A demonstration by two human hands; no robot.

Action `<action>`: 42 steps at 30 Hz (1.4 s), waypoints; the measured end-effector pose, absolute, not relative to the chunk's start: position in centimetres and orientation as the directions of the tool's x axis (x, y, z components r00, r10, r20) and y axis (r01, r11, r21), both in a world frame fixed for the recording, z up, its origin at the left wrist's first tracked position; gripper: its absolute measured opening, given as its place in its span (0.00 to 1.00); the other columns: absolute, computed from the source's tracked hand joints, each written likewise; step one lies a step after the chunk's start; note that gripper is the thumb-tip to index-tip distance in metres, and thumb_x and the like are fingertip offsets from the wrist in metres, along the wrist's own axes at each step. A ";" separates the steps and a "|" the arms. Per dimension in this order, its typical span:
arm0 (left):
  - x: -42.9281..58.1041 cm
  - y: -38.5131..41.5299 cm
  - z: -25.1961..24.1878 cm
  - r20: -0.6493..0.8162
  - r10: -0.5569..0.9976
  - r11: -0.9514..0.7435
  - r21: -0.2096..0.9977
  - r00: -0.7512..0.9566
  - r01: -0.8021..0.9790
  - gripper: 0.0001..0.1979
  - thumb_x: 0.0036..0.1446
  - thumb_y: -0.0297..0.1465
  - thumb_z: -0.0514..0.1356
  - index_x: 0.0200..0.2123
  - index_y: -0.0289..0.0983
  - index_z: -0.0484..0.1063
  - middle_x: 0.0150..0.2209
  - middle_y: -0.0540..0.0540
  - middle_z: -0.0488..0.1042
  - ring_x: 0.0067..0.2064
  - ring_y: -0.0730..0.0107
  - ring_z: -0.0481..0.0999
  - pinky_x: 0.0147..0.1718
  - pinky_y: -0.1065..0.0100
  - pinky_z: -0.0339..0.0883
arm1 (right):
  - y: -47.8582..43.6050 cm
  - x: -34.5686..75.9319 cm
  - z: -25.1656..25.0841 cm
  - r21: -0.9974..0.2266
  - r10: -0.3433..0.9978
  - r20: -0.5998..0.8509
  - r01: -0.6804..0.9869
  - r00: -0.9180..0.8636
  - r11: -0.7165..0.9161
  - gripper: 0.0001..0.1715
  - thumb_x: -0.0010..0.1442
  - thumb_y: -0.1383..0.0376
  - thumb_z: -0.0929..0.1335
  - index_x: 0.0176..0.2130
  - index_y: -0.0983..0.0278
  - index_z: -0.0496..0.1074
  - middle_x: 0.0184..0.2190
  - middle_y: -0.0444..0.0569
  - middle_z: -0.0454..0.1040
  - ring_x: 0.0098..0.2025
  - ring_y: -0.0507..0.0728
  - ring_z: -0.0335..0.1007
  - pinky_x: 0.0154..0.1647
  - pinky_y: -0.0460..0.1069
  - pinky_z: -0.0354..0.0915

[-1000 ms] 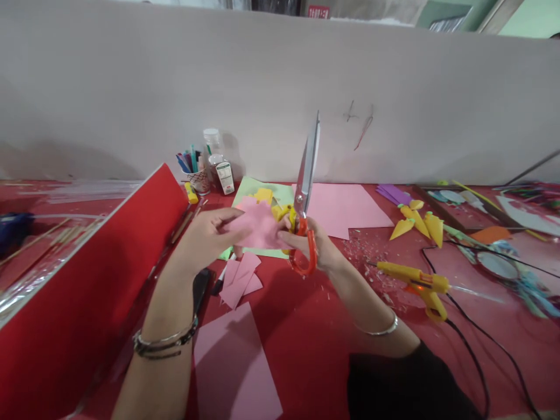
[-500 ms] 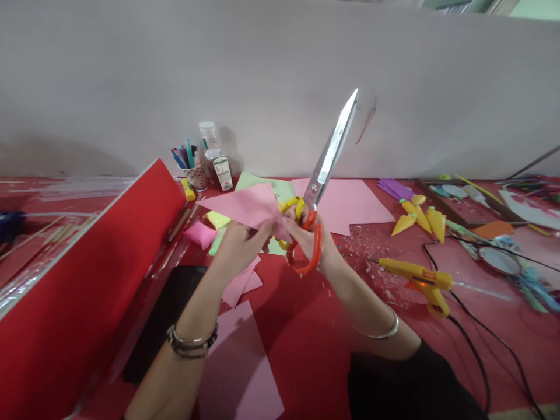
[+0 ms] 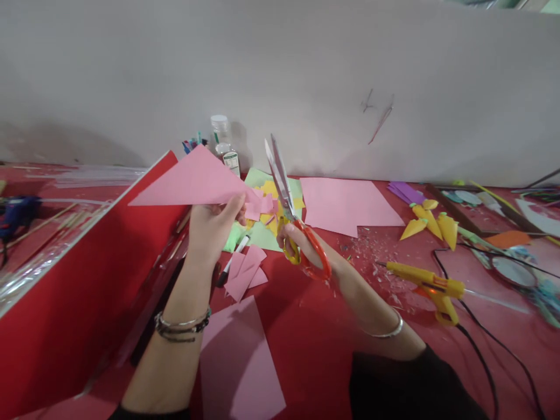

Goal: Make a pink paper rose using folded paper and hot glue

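Observation:
My left hand is closed on a pink paper triangle, thumb on top at its right corner. In my right hand are scissors with one orange and one yellow handle, fingers through the loops. Their long blades point up and slightly left, a little apart, with no paper between them. Beyond the hands lie a green sheet and yellow and pink paper scraps. Small pink pieces rest beside a marker near my left wrist.
A yellow glue gun with its cord lies right, near yellow paper cones and purple strips. Pink sheets lie behind and in front. A red board slants up at left. A bottle stands by the wall.
The hands have parted. My left hand has carried the pink paper left, and it now shows as a triangle. The scissors have swung from pointing up-right to up-left, and their blades have opened slightly.

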State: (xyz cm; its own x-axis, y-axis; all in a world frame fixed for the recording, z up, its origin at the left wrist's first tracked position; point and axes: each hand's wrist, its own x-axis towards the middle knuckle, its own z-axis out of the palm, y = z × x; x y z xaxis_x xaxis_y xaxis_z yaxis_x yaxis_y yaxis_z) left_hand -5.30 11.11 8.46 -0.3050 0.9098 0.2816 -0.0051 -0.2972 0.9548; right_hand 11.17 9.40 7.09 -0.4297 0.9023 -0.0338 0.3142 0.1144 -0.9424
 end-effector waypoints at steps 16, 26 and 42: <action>-5.3 10.4 9.4 0.342 0.900 -0.338 0.939 -0.270 0.061 0.11 0.44 0.27 0.56 0.13 0.37 0.65 0.11 0.54 0.65 0.13 0.79 0.65 0.11 0.77 0.59 | 8.7 11.4 7.0 -0.858 0.821 0.003 0.420 -0.571 0.295 0.25 0.52 0.43 0.55 0.23 0.61 0.50 0.19 0.40 0.54 0.20 0.48 0.48 0.21 0.47 0.50; -5.7 10.2 9.5 0.471 0.837 -0.423 0.880 -0.278 0.216 0.14 0.49 0.28 0.55 0.13 0.37 0.67 0.14 0.53 0.69 0.13 0.81 0.65 0.12 0.76 0.58 | 9.0 11.6 6.4 -0.822 0.835 0.023 0.465 -0.549 0.328 0.23 0.50 0.45 0.60 0.24 0.61 0.55 0.19 0.43 0.59 0.24 0.52 0.57 0.22 0.48 0.54; -5.6 10.3 9.3 0.498 0.793 -0.404 0.861 -0.351 0.309 0.16 0.51 0.30 0.55 0.13 0.38 0.69 0.12 0.54 0.68 0.13 0.81 0.65 0.14 0.78 0.60 | 9.2 11.7 7.0 -0.664 0.861 0.022 0.636 -0.508 0.392 0.22 0.51 0.47 0.58 0.24 0.62 0.49 0.20 0.40 0.54 0.20 0.48 0.48 0.20 0.46 0.47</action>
